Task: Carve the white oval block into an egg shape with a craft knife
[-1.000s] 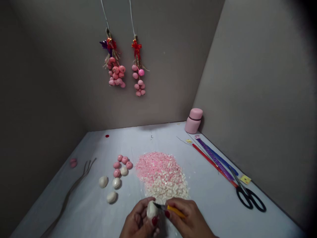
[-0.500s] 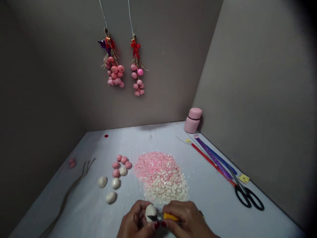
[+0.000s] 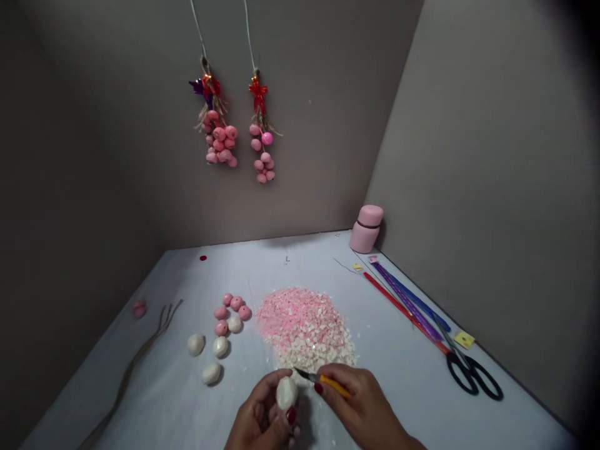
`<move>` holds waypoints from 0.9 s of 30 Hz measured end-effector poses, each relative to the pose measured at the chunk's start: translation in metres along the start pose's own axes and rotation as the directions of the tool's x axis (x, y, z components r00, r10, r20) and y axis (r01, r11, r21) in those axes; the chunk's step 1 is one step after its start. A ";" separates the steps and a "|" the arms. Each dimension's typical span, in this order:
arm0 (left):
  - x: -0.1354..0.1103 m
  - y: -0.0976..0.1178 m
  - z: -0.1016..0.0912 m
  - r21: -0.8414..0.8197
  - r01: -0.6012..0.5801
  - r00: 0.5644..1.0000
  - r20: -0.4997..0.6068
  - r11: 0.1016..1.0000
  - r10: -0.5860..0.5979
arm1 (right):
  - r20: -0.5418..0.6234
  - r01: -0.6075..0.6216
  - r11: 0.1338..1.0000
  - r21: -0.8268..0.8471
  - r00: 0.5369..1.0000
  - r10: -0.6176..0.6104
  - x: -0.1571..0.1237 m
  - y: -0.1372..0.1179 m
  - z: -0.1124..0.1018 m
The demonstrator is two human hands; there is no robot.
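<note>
At the front edge of the view, my left hand point(image 3: 260, 412) grips a white egg-shaped ball point(image 3: 287, 393) with a faceted surface. My right hand point(image 3: 360, 400) is wrapped round the yellow handle of a craft knife point(image 3: 334, 385), its dark blade pointing left. The blade tip is just above and right of the ball; whether it touches my left fingers I cannot tell. Beyond both hands lies a heap of pink and white shavings point(image 3: 304, 325). More white balls point(image 3: 211, 373) and a cluster of pink balls point(image 3: 237, 303) rest to its left.
Scissors point(image 3: 473, 372) with black handles lie at right beside red, purple and blue ribbons point(image 3: 407, 300). A pink flask point(image 3: 366, 229) stands in the back corner. Twine point(image 3: 129, 369) runs along the left. Two strings of pink balls point(image 3: 219, 144) hang before the back wall.
The knife has lifted off the ball's face and moved up, its blade now clear of it. My right hand has shifted right and up; my left hand has turned the ball slightly.
</note>
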State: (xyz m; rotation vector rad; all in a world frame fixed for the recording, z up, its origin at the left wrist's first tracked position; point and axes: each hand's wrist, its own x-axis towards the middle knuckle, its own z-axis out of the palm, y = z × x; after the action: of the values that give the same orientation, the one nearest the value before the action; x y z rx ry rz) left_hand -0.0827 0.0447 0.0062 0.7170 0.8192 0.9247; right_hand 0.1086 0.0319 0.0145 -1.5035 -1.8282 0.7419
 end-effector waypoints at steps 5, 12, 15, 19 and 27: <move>-0.001 0.004 0.000 -0.001 0.000 0.999 -0.048 1.000 0.000 | 0.020 0.042 0.999 0.005 0.999 -0.042 -0.002 -0.006 0.005; 0.004 -0.006 -0.004 -0.025 -0.079 0.997 -0.016 0.997 0.079 | 0.084 0.129 0.991 0.028 0.988 -0.131 -0.004 -0.011 0.004; 0.004 -0.007 -0.004 -0.012 -0.089 0.996 -0.007 0.996 0.089 | 0.127 0.147 0.989 -0.018 0.982 -0.143 -0.006 -0.011 0.006; 0.002 -0.005 -0.003 -0.006 -0.065 0.998 0.025 0.998 0.065 | 0.132 0.161 0.984 -0.074 0.980 -0.150 -0.005 -0.010 0.007; 0.003 -0.004 -0.006 0.007 -0.046 0.997 0.060 0.999 0.046 | 0.092 0.173 0.982 -0.078 0.982 -0.166 -0.005 -0.015 0.003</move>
State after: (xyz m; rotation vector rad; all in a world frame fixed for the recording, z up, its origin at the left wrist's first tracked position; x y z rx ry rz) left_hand -0.0853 0.0473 -0.0008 0.7698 0.7568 0.9376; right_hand 0.0974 0.0245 0.0234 -1.3657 -2.0463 0.6608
